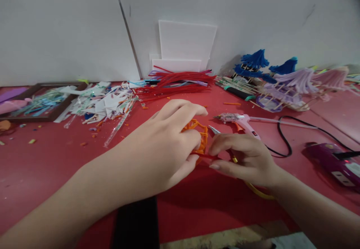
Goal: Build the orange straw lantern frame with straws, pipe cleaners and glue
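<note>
My left hand (171,144) is curled over an orange openwork piece (203,136) near the middle of the red table, covering much of it. Just to the right, my right hand (244,159) pinches a thin red strip (206,155) between thumb and fingers. The strip's other end runs to the fingers of my left hand, along the near side of the orange piece. Beside and partly behind my right hand lie scissors, whose pointed blade (214,129) and yellow handle (260,192) show.
A pink glue gun (244,123) with a black cord lies right of centre. Farther right is a purple power socket (334,162). Red stems (180,82) are piled at the back, blue and lilac models (253,67) back right, white scraps (107,102) back left. A black object (136,224) lies in front.
</note>
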Tool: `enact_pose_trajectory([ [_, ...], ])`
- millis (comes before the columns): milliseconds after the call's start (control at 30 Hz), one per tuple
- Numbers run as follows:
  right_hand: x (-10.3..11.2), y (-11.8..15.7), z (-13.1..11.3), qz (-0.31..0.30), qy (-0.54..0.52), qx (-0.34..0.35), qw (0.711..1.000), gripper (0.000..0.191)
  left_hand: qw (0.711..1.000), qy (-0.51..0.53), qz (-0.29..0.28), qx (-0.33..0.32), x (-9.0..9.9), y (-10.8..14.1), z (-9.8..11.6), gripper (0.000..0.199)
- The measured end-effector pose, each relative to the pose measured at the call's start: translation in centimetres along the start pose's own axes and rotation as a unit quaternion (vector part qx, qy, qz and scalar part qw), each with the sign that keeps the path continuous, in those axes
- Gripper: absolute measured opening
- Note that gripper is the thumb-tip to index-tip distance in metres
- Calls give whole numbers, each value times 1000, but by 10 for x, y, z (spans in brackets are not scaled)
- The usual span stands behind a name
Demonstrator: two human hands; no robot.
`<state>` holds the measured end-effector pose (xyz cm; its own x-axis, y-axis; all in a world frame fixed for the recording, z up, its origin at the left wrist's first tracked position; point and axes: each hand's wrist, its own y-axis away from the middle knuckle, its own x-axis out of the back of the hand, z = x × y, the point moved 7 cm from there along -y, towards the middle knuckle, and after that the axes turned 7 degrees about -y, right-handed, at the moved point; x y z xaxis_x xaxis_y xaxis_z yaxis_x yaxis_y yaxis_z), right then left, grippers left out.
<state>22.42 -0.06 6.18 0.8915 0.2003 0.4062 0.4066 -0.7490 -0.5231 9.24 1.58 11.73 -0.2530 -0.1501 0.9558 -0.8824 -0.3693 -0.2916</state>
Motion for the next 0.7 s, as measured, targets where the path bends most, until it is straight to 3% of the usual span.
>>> enact_pose_trajectory([
  [233, -2, 0, -16, 38, 127, 45, 990, 11, 1000, -18, -6, -1, -1, 0, 1, 16],
  [500, -5, 0, -21, 61, 159, 65, 983, 14, 1000, -7, 10, -8, -1, 0, 1, 15],
  [700, -6, -4, -16, 73, 111, 0, 991, 9, 1000, 5, 7, -14, -2, -1, 2, 15],
])
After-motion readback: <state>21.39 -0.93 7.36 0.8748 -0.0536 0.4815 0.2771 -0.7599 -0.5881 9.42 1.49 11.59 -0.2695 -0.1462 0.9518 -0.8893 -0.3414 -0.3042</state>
